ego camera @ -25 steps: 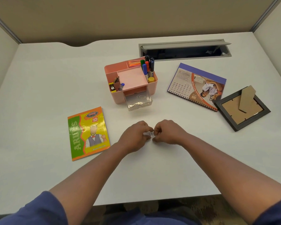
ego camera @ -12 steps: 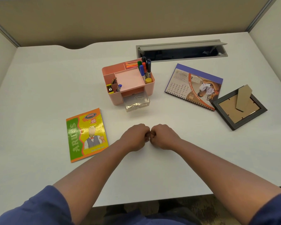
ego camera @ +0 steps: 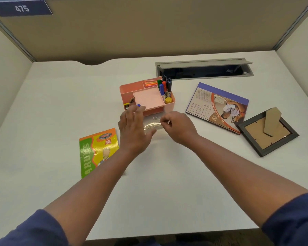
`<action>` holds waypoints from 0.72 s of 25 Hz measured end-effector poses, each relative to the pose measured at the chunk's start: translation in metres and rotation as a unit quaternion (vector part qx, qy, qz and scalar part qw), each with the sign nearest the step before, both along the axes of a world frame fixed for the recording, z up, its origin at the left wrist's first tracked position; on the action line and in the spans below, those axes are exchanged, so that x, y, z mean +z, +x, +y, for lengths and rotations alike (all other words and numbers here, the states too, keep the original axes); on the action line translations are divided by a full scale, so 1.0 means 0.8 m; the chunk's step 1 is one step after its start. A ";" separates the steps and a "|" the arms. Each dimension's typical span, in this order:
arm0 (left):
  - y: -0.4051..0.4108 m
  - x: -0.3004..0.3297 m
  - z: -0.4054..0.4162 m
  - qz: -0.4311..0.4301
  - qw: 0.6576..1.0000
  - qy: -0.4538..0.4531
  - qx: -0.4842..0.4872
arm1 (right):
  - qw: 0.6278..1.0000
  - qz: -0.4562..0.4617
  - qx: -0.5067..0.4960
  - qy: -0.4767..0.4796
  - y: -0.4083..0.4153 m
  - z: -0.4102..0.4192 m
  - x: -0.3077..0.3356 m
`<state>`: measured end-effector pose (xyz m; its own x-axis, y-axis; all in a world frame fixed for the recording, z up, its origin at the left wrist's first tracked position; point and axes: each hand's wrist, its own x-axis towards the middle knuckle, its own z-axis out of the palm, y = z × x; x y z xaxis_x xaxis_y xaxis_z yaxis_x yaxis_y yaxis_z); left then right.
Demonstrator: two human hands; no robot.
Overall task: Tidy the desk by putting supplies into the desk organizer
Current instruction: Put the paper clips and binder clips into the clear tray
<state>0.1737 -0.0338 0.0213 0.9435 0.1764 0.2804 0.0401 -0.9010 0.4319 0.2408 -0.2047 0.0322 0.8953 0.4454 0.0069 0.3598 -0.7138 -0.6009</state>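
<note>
The pink desk organizer (ego camera: 170,103) stands mid-desk with markers (ego camera: 164,87) upright in its right slot and small items in its left slot. Its clear drawer (ego camera: 152,126) is pulled out toward me, with silvery paper clips (ego camera: 156,118) lying in it. My left hand (ego camera: 132,129) is open with its fingers spread, covering the drawer's left side, and its thumb lies along the drawer's front. My right hand (ego camera: 177,127) hovers at the drawer's right side. Its thumb and forefinger are pinched on what looks like a small silvery clip over the drawer.
A green and orange booklet (ego camera: 98,150) lies at the left front. A spiral calendar (ego camera: 218,105) and a black picture frame (ego camera: 267,132), face down, lie to the right. An open grey cable hatch (ego camera: 204,68) sits behind the organizer. Partition walls (ego camera: 149,29) surround the desk.
Both hands left the desk's front middle, where they were pinched together, and moved forward to the clear drawer. The left hand has opened. The camera tilted up.
</note>
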 end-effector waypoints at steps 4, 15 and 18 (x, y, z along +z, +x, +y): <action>0.008 -0.010 0.021 0.089 0.995 -0.026 0.022 | 0.999 -0.025 -0.014 0.026 0.005 -0.009 -0.010; 0.021 -0.046 0.050 0.013 1.000 -0.015 0.016 | 0.980 -0.128 0.037 -0.145 0.044 -0.026 -0.042; 0.025 -0.052 0.056 -0.001 1.000 -0.010 0.011 | 0.981 -0.150 0.042 -0.117 0.050 -0.027 -0.048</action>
